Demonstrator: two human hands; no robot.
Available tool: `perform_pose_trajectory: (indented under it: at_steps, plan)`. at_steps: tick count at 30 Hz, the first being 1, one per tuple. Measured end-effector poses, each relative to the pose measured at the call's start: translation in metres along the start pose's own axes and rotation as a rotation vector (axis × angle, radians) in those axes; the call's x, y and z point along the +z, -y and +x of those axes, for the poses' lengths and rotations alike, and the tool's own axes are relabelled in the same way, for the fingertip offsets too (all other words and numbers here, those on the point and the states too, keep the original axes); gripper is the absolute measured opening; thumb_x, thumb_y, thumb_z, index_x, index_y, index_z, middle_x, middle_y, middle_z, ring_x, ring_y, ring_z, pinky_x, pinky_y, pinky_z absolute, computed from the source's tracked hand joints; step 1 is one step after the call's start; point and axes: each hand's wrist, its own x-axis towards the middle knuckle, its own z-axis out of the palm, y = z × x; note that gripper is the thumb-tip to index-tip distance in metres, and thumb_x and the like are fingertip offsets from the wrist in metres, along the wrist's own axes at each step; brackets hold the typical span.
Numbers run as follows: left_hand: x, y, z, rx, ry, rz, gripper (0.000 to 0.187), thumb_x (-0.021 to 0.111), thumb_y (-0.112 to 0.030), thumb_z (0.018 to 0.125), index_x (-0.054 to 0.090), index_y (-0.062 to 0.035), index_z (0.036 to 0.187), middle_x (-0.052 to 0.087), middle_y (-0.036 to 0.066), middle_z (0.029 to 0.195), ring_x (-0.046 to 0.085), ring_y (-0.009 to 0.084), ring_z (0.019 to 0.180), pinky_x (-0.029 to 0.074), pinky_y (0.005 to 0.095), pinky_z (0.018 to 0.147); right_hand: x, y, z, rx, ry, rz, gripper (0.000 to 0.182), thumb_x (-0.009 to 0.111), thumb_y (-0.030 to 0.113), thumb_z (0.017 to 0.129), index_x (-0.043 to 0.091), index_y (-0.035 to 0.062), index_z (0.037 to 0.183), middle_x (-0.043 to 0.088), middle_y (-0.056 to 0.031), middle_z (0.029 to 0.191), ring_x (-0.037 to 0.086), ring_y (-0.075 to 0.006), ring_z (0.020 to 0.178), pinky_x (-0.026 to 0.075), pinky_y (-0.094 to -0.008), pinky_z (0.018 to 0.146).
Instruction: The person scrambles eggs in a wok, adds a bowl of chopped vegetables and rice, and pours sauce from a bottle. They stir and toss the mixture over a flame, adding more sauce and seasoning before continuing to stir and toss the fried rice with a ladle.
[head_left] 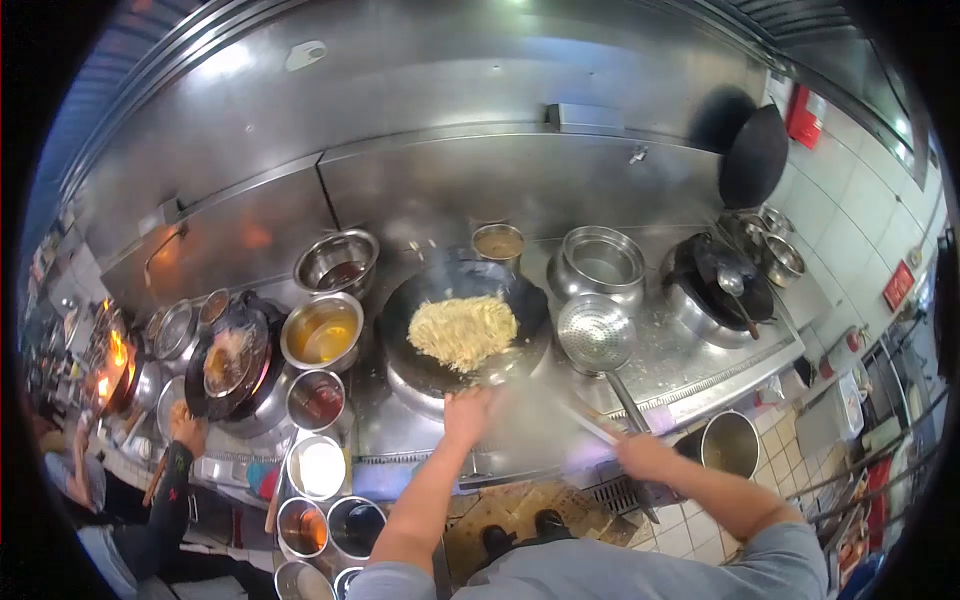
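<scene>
A large dark wok [400, 335] sits on the burner in front of me, tilted slightly, with a pale yellow heap of noodle-like food [463, 332] in it. At its near edge my left hand [468, 415] is closed on the wok. My right hand [645, 457] is closed around a long-handled wok utensil [592, 426]; its head is smeared by motion, so I cannot tell whether it is a ladle or a spatula. Just beyond that hand lies a perforated skimmer [597, 333], its handle pointing toward me.
Metal bowls of yellow liquid [322, 333] and red sauce [316, 399] stand left of the wok. A lidless pot [600, 262] is behind the skimmer; another wok [715, 280] sits farther right. At left, a co-worker's hand [187, 430] is near a wok, and flames [117, 352] rise beyond.
</scene>
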Motion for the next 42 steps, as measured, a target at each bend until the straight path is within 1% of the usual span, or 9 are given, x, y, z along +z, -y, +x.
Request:
perform_pose_trajectory:
  at_steps: [5, 11, 18, 27, 29, 31, 34, 36, 42]
  plan:
    - [0.001, 0.008, -0.007, -0.192, 0.084, -0.015, 0.043, 0.052, -0.051, 0.088, 0.067, -0.0122, 0.099, 0.064, 0.008, 0.104, 0.056, 0.0255, 0.105, 0.039, 0.0473, 0.086, -0.059, -0.084, 0.101, 0.098, -0.204, -0.314, 0.056, 0.041, 0.023, 0.096, 0.022, 0.0242, 0.149, 0.066, -0.0184, 0.083, 0.067, -0.0353, 0.075, 0.053, -0.047, 0.066]
    - [0.011, 0.018, -0.004, -0.189, 0.1, 0.036, 0.043, 0.053, -0.052, 0.088, 0.068, -0.013, 0.099, 0.066, 0.007, 0.098, 0.057, 0.0258, 0.102, 0.037, 0.0468, 0.086, -0.003, 0.03, 0.229, -0.041, -0.282, -0.009, 0.057, 0.042, 0.025, 0.096, 0.022, 0.0128, 0.148, 0.066, -0.0222, 0.089, 0.065, -0.0385, 0.081, 0.051, -0.0513, 0.073]
    - [-0.035, -0.011, 0.001, -0.178, 0.186, -0.033, 0.045, 0.051, -0.051, 0.089, 0.066, -0.0116, 0.103, 0.065, 0.008, 0.105, 0.057, 0.0269, 0.104, 0.037, 0.0467, 0.087, -0.009, 0.017, 0.11, -0.11, -0.101, 0.062, 0.056, 0.046, 0.023, 0.093, 0.027, 0.0213, 0.146, 0.064, -0.0236, 0.098, 0.063, -0.0401, 0.089, 0.05, -0.0514, 0.079]
    - [-0.01, 0.041, 0.009, -0.015, 0.373, -0.2, 0.04, 0.048, -0.046, 0.093, 0.063, -0.01, 0.086, 0.064, 0.012, 0.092, 0.058, 0.0321, 0.094, 0.039, 0.0478, 0.08, -0.005, 0.101, 0.201, 0.023, -0.201, 0.494, 0.047, 0.05, 0.02, 0.092, 0.041, 0.0148, 0.138, 0.065, -0.0219, 0.099, 0.062, -0.041, 0.092, 0.049, -0.0491, 0.079]
    - [-0.005, 0.032, 0.003, -0.008, 0.339, -0.163, 0.039, 0.051, -0.046, 0.091, 0.065, -0.0102, 0.082, 0.065, 0.01, 0.086, 0.06, 0.0319, 0.089, 0.039, 0.0459, 0.08, 0.012, 0.096, 0.169, -0.005, -0.143, 0.48, 0.049, 0.051, 0.02, 0.092, 0.039, 0.0117, 0.139, 0.065, -0.0229, 0.1, 0.062, -0.0412, 0.092, 0.049, -0.0494, 0.08]
    - [0.007, 0.011, -0.011, -0.06, -0.092, -0.078, 0.038, 0.052, -0.046, 0.09, 0.066, -0.0115, 0.084, 0.066, 0.01, 0.086, 0.06, 0.0318, 0.088, 0.038, 0.0451, 0.079, 0.03, 0.071, 0.14, -0.163, -0.159, 0.378, 0.053, 0.05, 0.021, 0.093, 0.035, 0.0071, 0.141, 0.063, -0.0248, 0.105, 0.062, -0.0414, 0.094, 0.048, -0.0492, 0.082]
    - [0.014, 0.015, 0.004, -0.063, 0.104, -0.049, 0.039, 0.051, -0.046, 0.091, 0.067, -0.011, 0.086, 0.066, 0.012, 0.084, 0.06, 0.0319, 0.089, 0.038, 0.0469, 0.08, 0.019, 0.043, 0.085, -0.323, -0.432, 0.333, 0.056, 0.047, 0.019, 0.093, 0.029, 0.0083, 0.145, 0.063, -0.025, 0.105, 0.061, -0.0415, 0.094, 0.047, -0.0475, 0.084]
    - [0.031, 0.012, 0.01, -0.205, 0.205, -0.066, 0.04, 0.049, -0.046, 0.092, 0.067, -0.0111, 0.085, 0.066, 0.016, 0.086, 0.061, 0.0329, 0.088, 0.039, 0.0478, 0.078, -0.037, 0.065, 0.018, -0.086, 0.013, 0.33, 0.058, 0.047, 0.017, 0.093, 0.026, 0.0096, 0.146, 0.065, -0.0233, 0.099, 0.062, -0.0407, 0.09, 0.049, -0.0462, 0.082]
    - [-0.14, -0.111, -0.011, -0.014, 0.159, -0.055, 0.038, 0.053, -0.044, 0.09, 0.064, -0.0097, 0.077, 0.064, 0.013, 0.066, 0.061, 0.0305, 0.061, 0.039, 0.0431, 0.073, -0.165, 0.039, -0.109, -0.121, 0.302, 0.155, 0.061, 0.05, 0.018, 0.091, 0.027, 0.0204, 0.147, 0.065, -0.0216, 0.097, 0.063, -0.0397, 0.086, 0.05, -0.0445, 0.079]
